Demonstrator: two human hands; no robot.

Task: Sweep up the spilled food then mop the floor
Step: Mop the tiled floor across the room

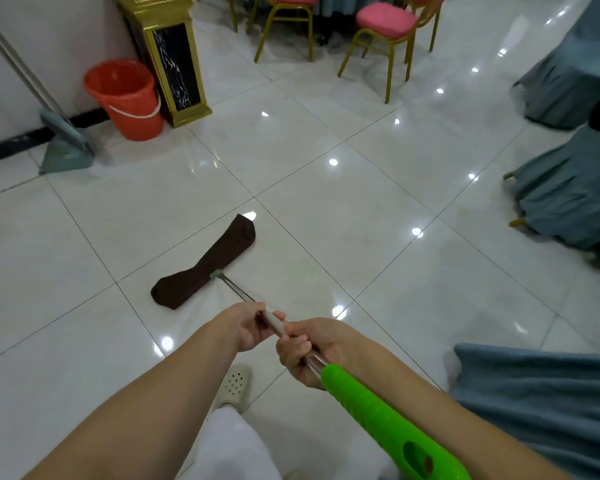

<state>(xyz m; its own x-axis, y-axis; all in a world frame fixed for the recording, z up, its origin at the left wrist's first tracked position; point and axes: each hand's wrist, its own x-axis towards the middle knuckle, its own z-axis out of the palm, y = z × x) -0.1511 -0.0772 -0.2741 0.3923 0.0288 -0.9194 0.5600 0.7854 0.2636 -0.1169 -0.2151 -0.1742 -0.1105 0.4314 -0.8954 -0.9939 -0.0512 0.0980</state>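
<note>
A flat mop with a dark brown pad (205, 263) lies on the glossy white tile floor (361, 202) ahead of me. Its metal pole (238, 292) runs back to a bright green grip (378, 420) at the lower right. My left hand (253, 327) grips the metal pole further down. My right hand (307, 348) holds the pole just above the green grip. No spilled food shows on the tiles around the pad.
A teal broom and dustpan (66, 147) lean at the left wall beside an orange bucket (127, 98) and a gold-framed stand (170, 57). Pink-seated chairs (385, 32) stand at the back. Blue-draped furniture (568, 188) crowds the right side. My white shoe (234, 386) is below my hands.
</note>
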